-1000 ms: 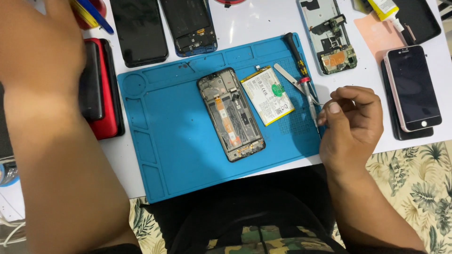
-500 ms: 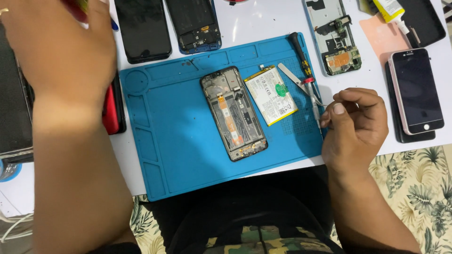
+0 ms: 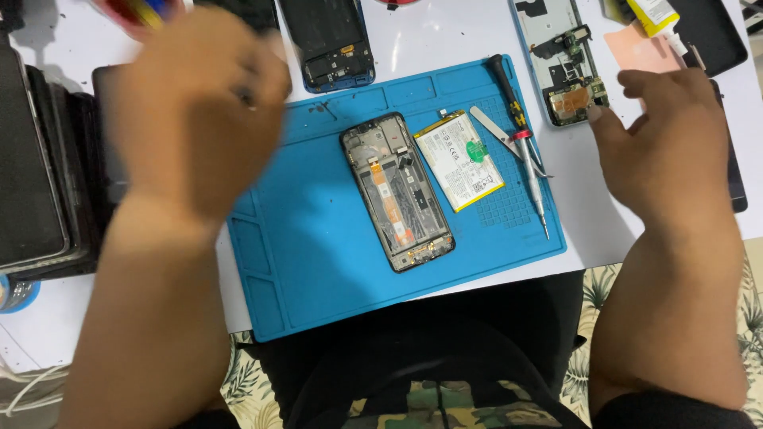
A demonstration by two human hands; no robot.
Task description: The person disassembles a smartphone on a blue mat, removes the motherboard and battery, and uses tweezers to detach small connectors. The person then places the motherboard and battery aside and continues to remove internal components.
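Observation:
An opened phone (image 3: 397, 191) with its insides bare lies in the middle of the blue work mat (image 3: 318, 270). A white and yellow battery (image 3: 458, 159) sits right beside it. A screwdriver (image 3: 524, 155) with a black handle and silver tweezers (image 3: 497, 129) lie on the mat's right side. My right hand (image 3: 668, 151) hovers off the mat's right edge with fingers spread and nothing in it, close to a phone frame with an exposed board (image 3: 566, 71). My left hand (image 3: 199, 111) is blurred above the mat's upper left corner, back towards the camera, and its fingers are hidden.
A dark phone shell with a blue rim (image 3: 330, 40) lies above the mat. Dark devices (image 3: 44, 167) are stacked at the left edge. A pink sheet (image 3: 640, 54), a glue tube (image 3: 652, 12) and a dark phone (image 3: 715, 36) are at the upper right.
My right hand has let go of the screwdriver, which now lies on the mat, and moved up and right with fingers spread. My left hand has swung from the far upper left towards the mat.

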